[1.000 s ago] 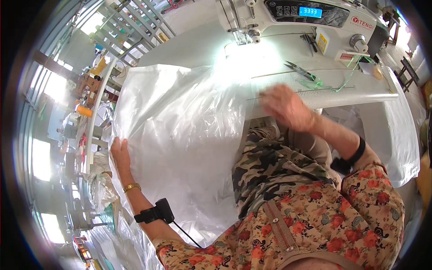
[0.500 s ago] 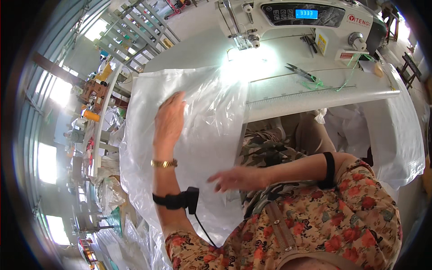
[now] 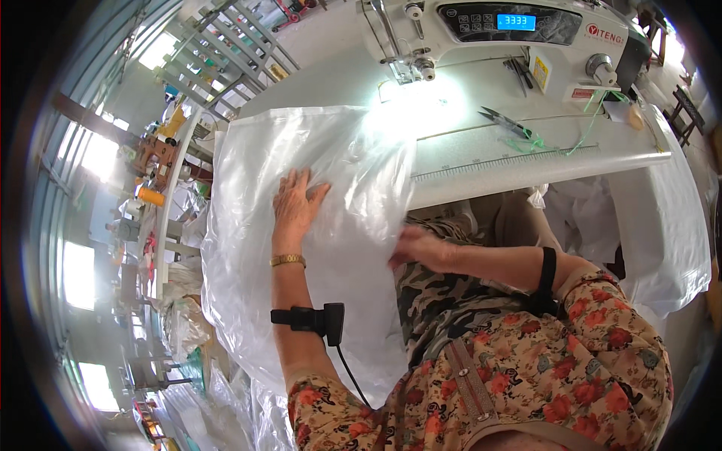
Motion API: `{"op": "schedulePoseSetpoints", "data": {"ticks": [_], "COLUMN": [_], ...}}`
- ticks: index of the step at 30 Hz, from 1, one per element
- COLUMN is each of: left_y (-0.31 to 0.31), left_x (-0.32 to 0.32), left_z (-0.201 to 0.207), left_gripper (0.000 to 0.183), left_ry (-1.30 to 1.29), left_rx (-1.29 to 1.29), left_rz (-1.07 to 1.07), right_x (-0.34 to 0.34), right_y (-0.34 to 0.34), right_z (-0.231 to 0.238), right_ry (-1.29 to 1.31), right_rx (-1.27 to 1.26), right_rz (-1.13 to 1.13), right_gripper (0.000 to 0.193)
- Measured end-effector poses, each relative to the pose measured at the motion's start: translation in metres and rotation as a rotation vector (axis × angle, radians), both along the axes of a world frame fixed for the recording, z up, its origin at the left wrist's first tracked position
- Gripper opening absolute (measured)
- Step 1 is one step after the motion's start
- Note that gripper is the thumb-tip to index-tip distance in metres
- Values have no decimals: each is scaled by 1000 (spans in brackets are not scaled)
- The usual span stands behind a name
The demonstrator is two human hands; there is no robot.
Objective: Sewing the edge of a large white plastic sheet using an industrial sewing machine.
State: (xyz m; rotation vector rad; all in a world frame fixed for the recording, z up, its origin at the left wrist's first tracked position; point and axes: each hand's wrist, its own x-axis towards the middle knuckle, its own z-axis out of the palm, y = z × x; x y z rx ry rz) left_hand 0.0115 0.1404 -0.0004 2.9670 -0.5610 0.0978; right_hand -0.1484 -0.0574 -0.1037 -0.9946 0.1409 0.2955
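Note:
A large translucent white plastic sheet (image 3: pixel 338 278) drapes over the left part of the sewing table and down in front of me. Its top right corner lies in the bright light below the needle area of a white sewing machine (image 3: pixel 421 30). My left hand (image 3: pixel 297 207) rests flat on the sheet, fingers spread. Along the sheet's right edge, my right hand (image 3: pixel 423 249) has its fingers bent round the plastic; the fingertips are partly hidden and slightly blurred.
Black thread snips (image 3: pixel 505 120) lie on the sewing table (image 3: pixel 519 161) beside loose green thread (image 3: pixel 575 139). Tools (image 3: pixel 519 75) sit by the machine. A metal rack (image 3: pixel 233 52) stands at the far left, above another work table (image 3: pixel 169 218). More plastic (image 3: pixel 669 248) hangs at the right.
My left hand has drawn nearer to me and its fingers have spread on the sheet. My right hand has moved up and right, from above the sheet to its right edge.

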Motion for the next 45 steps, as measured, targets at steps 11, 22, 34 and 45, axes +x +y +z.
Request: {"op": "schedulePoseSetpoints", "data": {"ticks": [11, 22, 34, 45], "left_y": [-3, -114, -184, -169], "left_x": [4, -14, 5, 1], "left_z": [-2, 79, 7, -10], "left_gripper": [71, 51, 34, 38], "left_ry": [-6, 29, -150, -376], "left_rx": [-46, 38, -66, -104], "left_rz": [-17, -138, -492, -533], "right_x": [1, -58, -52, -51], "right_y": [-7, -61, -57, -53], "right_z": [-25, -9, -48, -48], "right_ry": [-209, -204, -250, -237], "right_rx": [-358, -381, -488, -372], "right_rz": [354, 297, 293, 288], "right_gripper": [30, 35, 34, 35]}}
